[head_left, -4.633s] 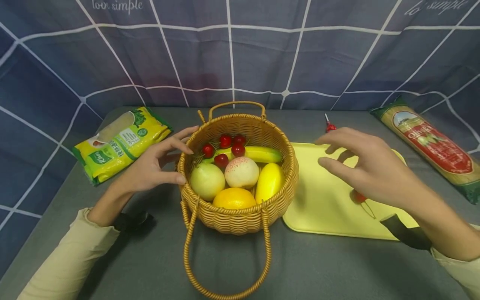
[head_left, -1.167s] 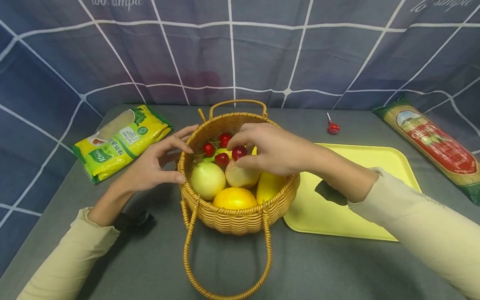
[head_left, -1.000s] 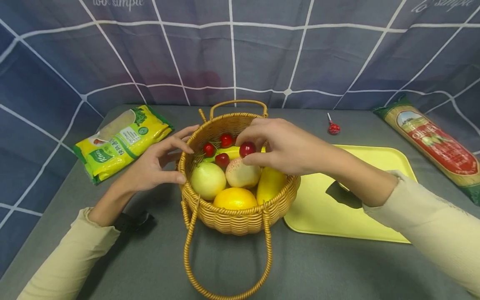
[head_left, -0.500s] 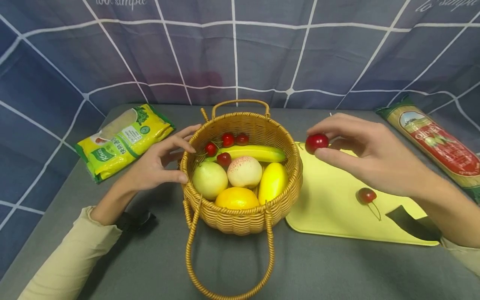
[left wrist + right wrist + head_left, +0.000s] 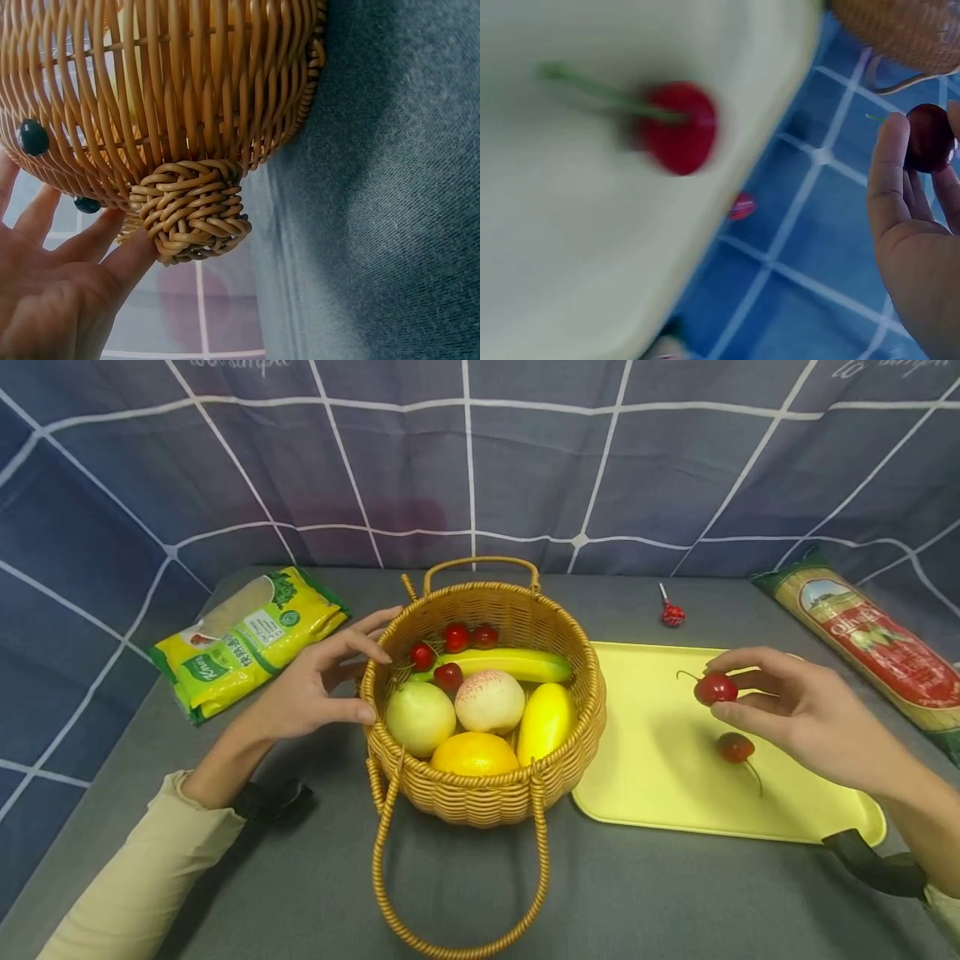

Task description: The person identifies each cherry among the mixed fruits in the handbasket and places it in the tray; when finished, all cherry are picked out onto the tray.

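Note:
In the head view a wicker basket (image 5: 480,802) holds several red cherries (image 5: 448,677), a banana (image 5: 517,666), a green pear-like fruit (image 5: 420,718), a pale pink-speckled peach (image 5: 490,702), a lemon (image 5: 474,755) and a yellow oval fruit (image 5: 546,722). My left hand (image 5: 311,685) rests against the basket's left side, fingers extended and thumb near the rim. Over the yellow tray (image 5: 645,768) my right hand (image 5: 813,714) pinches a stemmed cherry (image 5: 714,689) between thumb and fingers. Another cherry (image 5: 735,747) lies on the tray just below it; the right wrist view shows both cherries.
A yellow Knorr packet (image 5: 247,643) lies left of the basket. Behind the tray is a red lollipop (image 5: 672,613), and a spaghetti pack (image 5: 862,639) lies at the far right. One basket handle (image 5: 459,953) hangs toward the front.
My right hand reached into the basket, took a cherry and carried it right, over the tray. The left hand has stayed at the basket's side.

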`<state>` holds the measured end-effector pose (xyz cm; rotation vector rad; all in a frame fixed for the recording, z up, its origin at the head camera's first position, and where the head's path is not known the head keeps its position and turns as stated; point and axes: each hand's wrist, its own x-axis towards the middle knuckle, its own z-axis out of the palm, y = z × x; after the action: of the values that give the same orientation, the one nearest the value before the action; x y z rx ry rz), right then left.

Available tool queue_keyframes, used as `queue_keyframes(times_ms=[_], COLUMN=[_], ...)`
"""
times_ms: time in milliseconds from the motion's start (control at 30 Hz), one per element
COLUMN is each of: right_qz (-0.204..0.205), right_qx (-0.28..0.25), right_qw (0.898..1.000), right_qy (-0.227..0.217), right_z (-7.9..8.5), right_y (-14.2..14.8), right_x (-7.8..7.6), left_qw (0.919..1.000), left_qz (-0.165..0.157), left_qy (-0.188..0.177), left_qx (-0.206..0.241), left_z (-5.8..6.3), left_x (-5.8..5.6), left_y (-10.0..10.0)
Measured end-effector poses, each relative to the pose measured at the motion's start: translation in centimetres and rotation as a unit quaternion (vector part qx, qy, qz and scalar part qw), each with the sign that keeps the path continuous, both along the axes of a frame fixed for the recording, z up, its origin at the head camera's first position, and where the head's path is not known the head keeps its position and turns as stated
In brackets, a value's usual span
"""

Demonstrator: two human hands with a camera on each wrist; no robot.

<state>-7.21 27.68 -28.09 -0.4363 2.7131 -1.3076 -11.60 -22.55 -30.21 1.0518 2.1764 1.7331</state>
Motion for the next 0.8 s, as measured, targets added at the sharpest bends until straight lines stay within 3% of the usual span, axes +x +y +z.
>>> queue_keyframes(times_ms=[167, 333, 567, 800], right_qz=[-0.012, 0.013, 0.001, 0.001], right_qx=[0.046, 0.078, 0.102, 0.127], right_qw=[0.998, 0.997, 0.995, 0.992], right_qy=[-0.03, -0.007, 0.012, -0.008], right_z=[-2.8, -4.5, -5.5, -5.8], right_y=[2.4, 4.0, 4.7, 4.7], right_x=[-0.6, -1.3, -1.5, -1.5], left_qw=[1.0, 1.0, 0.9999, 1.0], left_qz=[0.0, 0.004, 0.007, 0.006], left_qy=[-0.001, -0.005, -0.007, -0.007], left_qx=[-0.002, -0.004, -0.006, -0.004], left_z=[0.1, 0.1, 0.1, 0.0], left_x=[0.0, 0.2, 0.2, 0.1], left_y=[0.0, -0.1, -0.1, -0.1])
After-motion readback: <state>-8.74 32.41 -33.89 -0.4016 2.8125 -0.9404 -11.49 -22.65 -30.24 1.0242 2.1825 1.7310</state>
